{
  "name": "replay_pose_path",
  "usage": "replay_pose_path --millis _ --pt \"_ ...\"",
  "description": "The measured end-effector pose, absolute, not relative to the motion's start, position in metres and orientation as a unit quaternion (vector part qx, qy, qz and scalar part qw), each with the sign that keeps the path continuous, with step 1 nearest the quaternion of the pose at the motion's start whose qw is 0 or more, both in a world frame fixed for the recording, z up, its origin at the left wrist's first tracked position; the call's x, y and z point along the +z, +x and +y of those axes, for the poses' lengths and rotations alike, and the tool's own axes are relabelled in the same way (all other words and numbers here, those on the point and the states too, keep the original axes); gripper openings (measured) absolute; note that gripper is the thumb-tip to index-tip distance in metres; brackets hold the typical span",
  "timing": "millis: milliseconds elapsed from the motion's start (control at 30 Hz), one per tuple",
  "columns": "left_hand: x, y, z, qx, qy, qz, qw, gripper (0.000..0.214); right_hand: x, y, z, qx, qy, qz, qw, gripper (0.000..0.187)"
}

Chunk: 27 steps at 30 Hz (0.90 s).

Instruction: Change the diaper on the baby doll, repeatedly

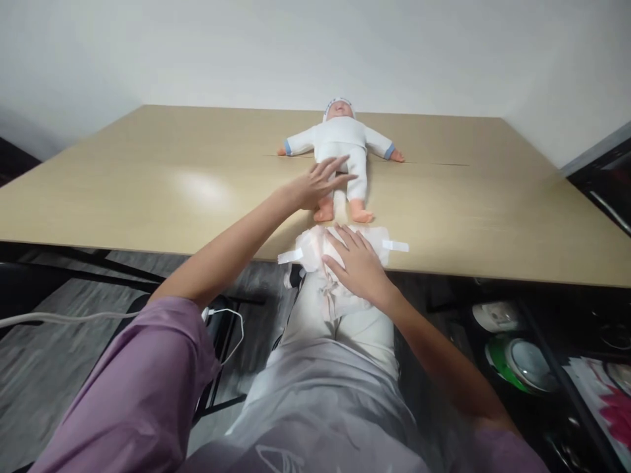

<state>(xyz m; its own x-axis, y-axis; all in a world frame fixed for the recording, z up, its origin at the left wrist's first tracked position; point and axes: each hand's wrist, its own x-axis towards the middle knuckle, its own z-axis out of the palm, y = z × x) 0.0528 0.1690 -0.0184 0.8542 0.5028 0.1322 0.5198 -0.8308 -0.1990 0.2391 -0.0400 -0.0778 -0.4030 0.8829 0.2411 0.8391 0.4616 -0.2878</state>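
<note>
A baby doll in a white outfit with blue cuffs lies on its back on the table, its bare feet toward me. My left hand is at the doll's leg on the left, fingers spread over the trousers; whether it presses on them I cannot tell. My right hand lies flat with fingers apart on an unfolded diaper. The diaper's white side tabs stick out left and right. It rests at the table's front edge, and its near part hangs over toward my lap.
The wooden table stands against a white wall. A white cable runs at the lower left beside a dark chair. Below the table on the right, a dark shelf holds a green and clear round container and papers.
</note>
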Motion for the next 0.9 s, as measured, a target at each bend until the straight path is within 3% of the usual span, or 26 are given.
replay_pose_path --millis 133,300,433,633,900 --pt "-0.015 0.071 0.168 0.026 -0.978 -0.162 0.131 0.11 -0.074 0.236 -0.043 0.068 -0.524 -0.83 0.178 0.063" --pt "-0.012 0.079 0.17 -0.036 -0.991 -0.101 0.08 0.056 -0.069 0.239 -0.041 0.11 -0.522 -0.827 0.175 0.064" --pt "-0.002 0.081 0.182 -0.097 -0.993 -0.074 -0.008 0.036 -0.067 0.248 -0.03 0.151 -0.518 -0.826 0.165 0.066" --pt "0.042 0.086 0.206 -0.253 -0.952 -0.06 -0.159 0.037 -0.068 0.258 0.008 0.16 -0.51 -0.833 0.142 0.069" --pt "0.094 0.082 0.235 -0.348 -0.9 -0.123 -0.234 0.055 -0.076 0.254 0.107 0.119 -0.498 -0.849 0.129 0.074"
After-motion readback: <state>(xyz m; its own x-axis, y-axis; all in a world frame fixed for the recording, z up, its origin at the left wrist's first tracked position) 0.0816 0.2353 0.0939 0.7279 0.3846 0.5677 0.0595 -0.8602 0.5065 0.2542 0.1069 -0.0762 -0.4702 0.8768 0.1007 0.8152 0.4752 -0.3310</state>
